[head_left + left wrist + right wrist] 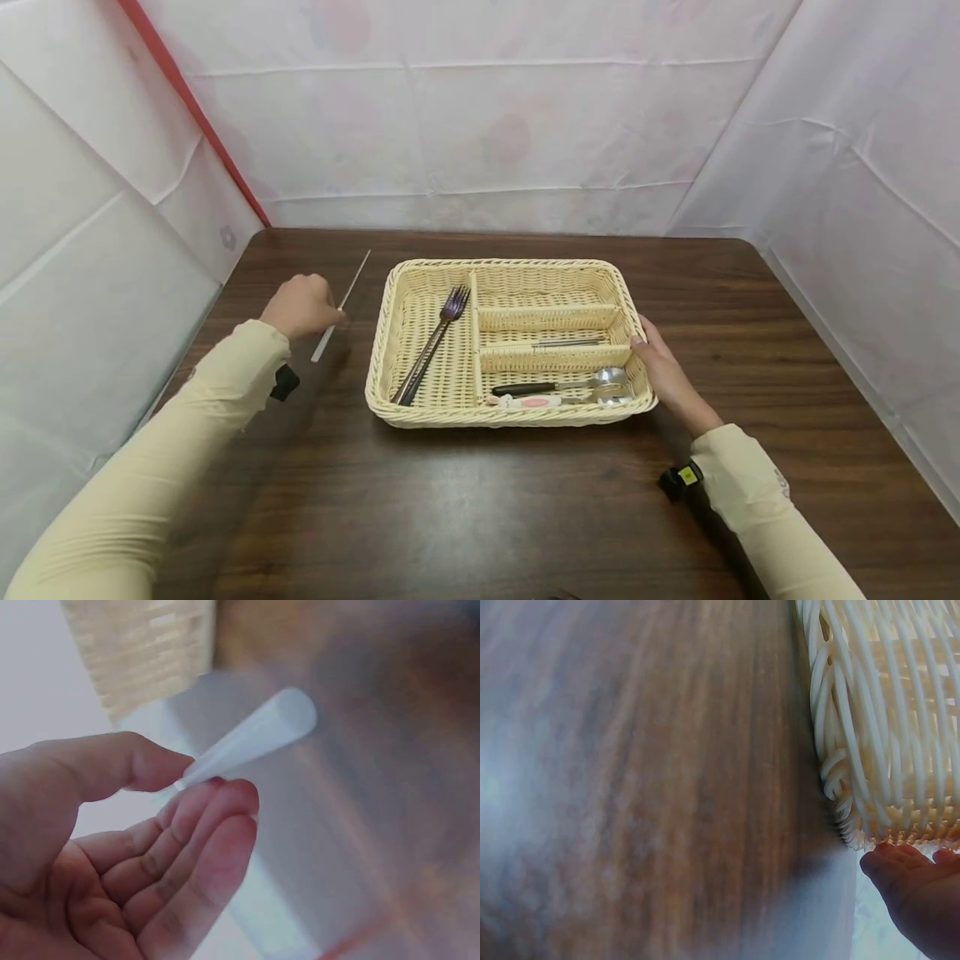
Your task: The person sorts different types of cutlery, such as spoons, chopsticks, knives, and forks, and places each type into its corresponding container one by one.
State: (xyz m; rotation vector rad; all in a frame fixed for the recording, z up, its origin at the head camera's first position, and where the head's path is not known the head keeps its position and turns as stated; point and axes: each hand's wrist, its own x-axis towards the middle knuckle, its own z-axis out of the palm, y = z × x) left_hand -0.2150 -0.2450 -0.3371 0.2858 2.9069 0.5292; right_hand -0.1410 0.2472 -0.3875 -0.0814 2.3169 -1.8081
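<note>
My left hand (302, 307) pinches a slim chopstick (326, 340) between thumb and fingertips, left of the basket. Its thick end is white and round, toward the wrist camera in the left wrist view; the thin end slants up and away. On the table stands a cream woven basket (423, 421) with dividers. My right hand (667, 375) holds the basket's right rim, thumb over the edge and fingers along the outside. Forks with dark handles (427, 358) lie in the left compartment. Chopsticks (567, 342) lie in the middle right one, spoons (609, 376) in the front right one.
The brown wooden table (480, 508) has its far edge against a pale hanging sheet (465, 125), with more sheeting on both sides. A red strip (191, 108) runs down the far left corner. Thin dark tips show at the bottom edge of the head view.
</note>
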